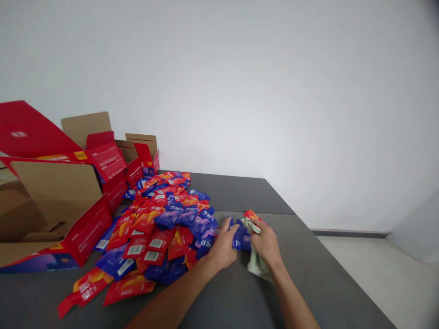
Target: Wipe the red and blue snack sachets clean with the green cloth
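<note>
My right hand (265, 242) is closed around a pale green cloth (257, 265), which hangs down onto the grey table. Just left of it, my left hand (223, 247) grips the near end of a blue packet (242, 237) between thumb and fingers. The packet lies in the gap between both hands. A red packet (251, 214) shows behind the right hand, partly hidden by it. Beside my left hand spreads a large heap of red packets (150, 218) and blue packets (202, 224), many with white barcode labels.
Open red cardboard boxes (91, 228) stand along the left side, flaps up, with more boxes (146, 155) farther back. The dark grey table (308, 274) meets a white wall behind. Its right edge slants toward me, with pale floor (370, 269) beyond.
</note>
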The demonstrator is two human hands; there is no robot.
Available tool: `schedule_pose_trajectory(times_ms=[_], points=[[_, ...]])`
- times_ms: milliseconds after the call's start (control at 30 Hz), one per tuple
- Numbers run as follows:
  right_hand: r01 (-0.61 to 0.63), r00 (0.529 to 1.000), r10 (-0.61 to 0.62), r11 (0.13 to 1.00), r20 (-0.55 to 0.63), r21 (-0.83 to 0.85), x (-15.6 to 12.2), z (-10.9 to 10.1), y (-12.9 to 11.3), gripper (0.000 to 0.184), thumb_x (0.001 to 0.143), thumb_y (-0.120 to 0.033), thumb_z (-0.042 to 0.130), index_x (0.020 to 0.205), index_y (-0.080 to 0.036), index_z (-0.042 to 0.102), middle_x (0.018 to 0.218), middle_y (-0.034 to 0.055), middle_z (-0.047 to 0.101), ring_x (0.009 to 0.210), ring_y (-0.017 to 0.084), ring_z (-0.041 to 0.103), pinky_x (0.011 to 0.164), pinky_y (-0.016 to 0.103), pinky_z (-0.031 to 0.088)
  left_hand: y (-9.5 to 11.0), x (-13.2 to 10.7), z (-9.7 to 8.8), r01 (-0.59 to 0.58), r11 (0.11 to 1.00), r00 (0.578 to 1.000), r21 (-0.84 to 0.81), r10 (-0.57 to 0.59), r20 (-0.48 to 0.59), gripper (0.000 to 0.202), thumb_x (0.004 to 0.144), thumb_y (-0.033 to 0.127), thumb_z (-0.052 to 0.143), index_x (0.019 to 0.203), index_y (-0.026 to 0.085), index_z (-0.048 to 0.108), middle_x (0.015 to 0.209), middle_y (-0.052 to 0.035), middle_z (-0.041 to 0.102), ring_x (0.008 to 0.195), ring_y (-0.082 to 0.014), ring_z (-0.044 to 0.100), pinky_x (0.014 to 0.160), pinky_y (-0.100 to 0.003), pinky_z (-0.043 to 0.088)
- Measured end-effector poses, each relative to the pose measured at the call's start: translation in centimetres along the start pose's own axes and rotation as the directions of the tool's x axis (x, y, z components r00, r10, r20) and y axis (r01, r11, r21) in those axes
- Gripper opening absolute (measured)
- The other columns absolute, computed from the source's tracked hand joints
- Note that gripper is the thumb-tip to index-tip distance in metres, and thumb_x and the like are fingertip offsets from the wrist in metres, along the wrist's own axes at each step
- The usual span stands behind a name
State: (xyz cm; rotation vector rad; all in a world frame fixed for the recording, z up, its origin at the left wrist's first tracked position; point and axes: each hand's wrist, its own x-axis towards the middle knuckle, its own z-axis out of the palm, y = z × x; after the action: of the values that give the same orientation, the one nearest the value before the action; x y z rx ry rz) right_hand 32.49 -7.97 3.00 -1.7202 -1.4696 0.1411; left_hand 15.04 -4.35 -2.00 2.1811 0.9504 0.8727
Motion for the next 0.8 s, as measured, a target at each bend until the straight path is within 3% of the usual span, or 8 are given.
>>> schedule_pose_trajectory(times_ms=[100,200,333,433,533,633,733,800], points=[[0.038,0.999,-0.038,0.999,0.013,0.005,0.1,0.7,-0.8,0.054,0.064,-0.008,0.049,0.111,-0.019,0.074,0.100,0.0084,0.076,0.092,0.026,0.072,0.084,0.037,0.055,0.3,-0.3,-1.6,0.035,0.995,0.994,-0.089,-0.044,-0.097,0.093,0.064,0.002,0.058,0.152,0.022,0.034,0.166,-0.0077,0.004,0.150,-0.0280,0.018,0.122,-0.041,0.025],[0.119,0.991,-0.122,0.991,0.061,0.054,0.3,1.1,-2.1,0.051,0.069,-0.010,0.049,0.113,-0.021,0.072,0.107,0.0076,0.075,0.096,0.024,0.069,0.089,0.039,0.052,0.6,-0.8,-3.6,0.015,0.986,0.986,-0.163,-0.041,-0.161,0.094,0.065,0.002,0.058,0.152,0.026,0.033,0.166,-0.0060,-0.001,0.150,-0.0278,0.018,0.122,-0.042,0.023],[0.178,0.978,-0.192,0.973,0.086,0.146,0.8,2.2,-4.3,0.052,0.072,-0.010,0.049,0.117,-0.023,0.070,0.116,0.0055,0.072,0.107,0.024,0.065,0.098,0.042,0.047,-0.1,-1.5,-5.8,0.030,0.975,0.960,-0.222,-0.091,-0.266,0.092,0.067,0.002,0.056,0.152,0.028,0.032,0.166,-0.0058,0.003,0.152,-0.0267,0.010,0.123,-0.046,0.016],[0.177,0.979,-0.195,0.961,0.066,0.211,1.1,3.6,-5.6,0.050,0.072,-0.011,0.051,0.118,-0.021,0.069,0.119,0.0066,0.070,0.109,0.025,0.063,0.100,0.043,0.046,-1.4,-1.4,-6.7,0.022,0.917,0.927,-0.397,-0.167,-0.335,0.093,0.066,0.000,0.053,0.152,0.026,0.028,0.165,-0.0084,0.014,0.149,-0.0246,0.023,0.119,-0.042,0.027],[0.171,0.982,-0.186,0.949,0.034,0.266,0.9,5.0,-6.3,0.047,0.075,-0.013,0.054,0.120,-0.021,0.067,0.120,0.0076,0.069,0.110,0.025,0.063,0.101,0.043,0.045,-2.0,-1.1,-7.4,0.011,0.772,0.896,-0.636,-0.290,-0.337,0.084,0.065,0.002,0.057,0.144,0.024,0.041,0.154,-0.0103,0.040,0.136,-0.0246,0.045,0.107,-0.036,0.042],[0.201,0.976,-0.217,0.931,0.020,0.305,0.1,5.9,-6.7,0.046,0.078,-0.014,0.055,0.121,-0.022,0.066,0.123,0.0082,0.068,0.111,0.025,0.062,0.100,0.042,0.046,-1.6,-1.0,-8.2,0.048,0.609,0.900,-0.792,-0.371,-0.231,0.059,0.067,0.012,0.066,0.125,0.019,0.060,0.125,-0.0100,0.065,0.106,-0.0236,0.065,0.082,-0.029,0.052],[0.280,0.956,-0.293,0.917,0.004,0.285,-1.0,6.2,-6.8,0.044,0.082,-0.014,0.054,0.124,-0.024,0.064,0.126,0.0082,0.066,0.114,0.025,0.059,0.100,0.043,0.045,-0.8,-1.3,-9.2,0.088,0.423,0.929,-0.902,-0.361,-0.078,0.040,0.071,0.022,0.071,0.110,0.015,0.068,0.092,-0.0061,0.072,0.071,-0.0170,0.066,0.062,-0.025,0.049],[0.353,0.930,-0.367,0.900,0.007,0.255,-1.8,6.1,-6.8,0.050,0.083,-0.010,0.051,0.128,-0.026,0.062,0.130,0.0077,0.063,0.118,0.025,0.056,0.101,0.044,0.044,-0.4,-1.5,-9.7,0.108,0.288,0.926,-0.952,-0.378,-0.009,0.039,0.073,0.024,0.072,0.111,0.017,0.068,0.087,-0.0046,0.071,0.069,-0.0160,0.065,0.063,-0.026,0.050]])
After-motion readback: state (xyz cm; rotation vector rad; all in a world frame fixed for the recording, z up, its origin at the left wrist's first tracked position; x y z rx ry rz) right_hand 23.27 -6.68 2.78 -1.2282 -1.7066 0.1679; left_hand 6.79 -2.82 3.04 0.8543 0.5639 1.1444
